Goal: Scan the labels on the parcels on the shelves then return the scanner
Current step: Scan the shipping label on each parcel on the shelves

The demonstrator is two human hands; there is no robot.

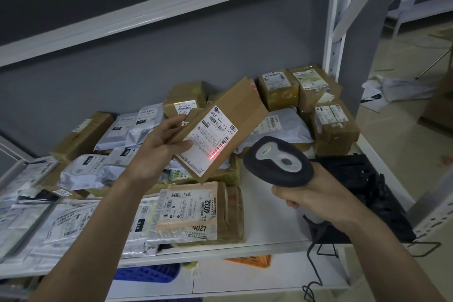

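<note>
Grey plastic mailer bags [81,174] and taped brown parcels cover the left of the white metal shelf [269,206]; above them the left hand [157,147] grips a long brown cardboard box [220,130] tilted in the air, thumb on its white printed label [210,140]; a red scan line [217,152] crosses the lower barcode; just right of the box, the right hand [311,193] is clenched round the handle of a black and grey handheld scanner [278,162], apart from the box; behind it sits a black object [362,186], possibly the scanner's stand.
</note>
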